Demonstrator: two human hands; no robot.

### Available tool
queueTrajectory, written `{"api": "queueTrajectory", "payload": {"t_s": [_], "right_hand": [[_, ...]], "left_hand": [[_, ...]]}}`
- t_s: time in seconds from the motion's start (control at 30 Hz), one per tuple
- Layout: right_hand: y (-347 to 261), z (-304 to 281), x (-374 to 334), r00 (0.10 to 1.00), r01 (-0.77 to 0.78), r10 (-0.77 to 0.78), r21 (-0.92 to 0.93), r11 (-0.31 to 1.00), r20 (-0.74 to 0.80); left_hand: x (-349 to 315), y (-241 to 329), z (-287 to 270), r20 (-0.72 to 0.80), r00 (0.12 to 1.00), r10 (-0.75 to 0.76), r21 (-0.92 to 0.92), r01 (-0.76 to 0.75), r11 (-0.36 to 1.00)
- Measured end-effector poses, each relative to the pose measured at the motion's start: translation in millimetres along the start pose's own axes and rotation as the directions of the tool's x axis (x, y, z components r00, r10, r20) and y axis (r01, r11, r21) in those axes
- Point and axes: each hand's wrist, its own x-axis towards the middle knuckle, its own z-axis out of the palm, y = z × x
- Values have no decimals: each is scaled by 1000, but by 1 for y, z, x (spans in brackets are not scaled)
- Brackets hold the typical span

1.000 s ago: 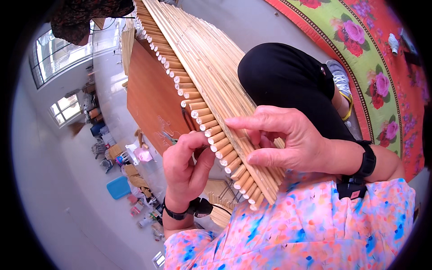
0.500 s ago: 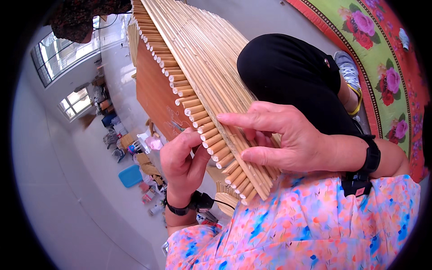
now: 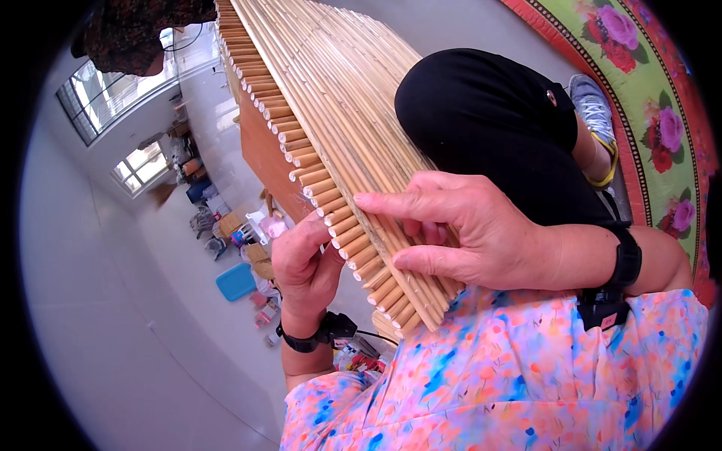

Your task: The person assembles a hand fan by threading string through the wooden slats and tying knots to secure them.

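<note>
A panel of straw-coloured stalks (image 3: 331,98) slants from the top toward my lap, laid over a row of crosswise stalks (image 3: 301,160) whose pale cut ends stick out along its left edge. My right hand (image 3: 481,229) rests on the panel, index finger and thumb stretched apart along the outermost long stalk, the other fingers curled over the stalks. At the left edge, my left hand (image 3: 303,263) is closed with bent fingers close to the cut ends. Its fingertips are partly hidden, and what they pinch cannot be made out.
My bent knee in black trousers (image 3: 481,113) is beside the panel's right edge. A brown board (image 3: 271,161) stands behind the cut ends. Farther left are a blue tray (image 3: 236,282) and heaped odds and ends. A flowered mat (image 3: 639,83) lies at right.
The view has shifted slightly, so the room's things at left appear farther right. My left hand remains closed by the cut ends, and my right hand keeps its place on the panel.
</note>
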Motion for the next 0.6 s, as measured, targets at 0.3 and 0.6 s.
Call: {"api": "queueTrajectory", "payload": {"t_s": [0.3,0.6], "right_hand": [[-1,-1,2,999,-42,42,28,999,-14],[-3,0,1,999,-28,29,19,999,-30]], "left_hand": [[2,-1,-2,22,1000,8,42,-9,999],[3,2,0,-15,999,37,55,-36,998]]}}
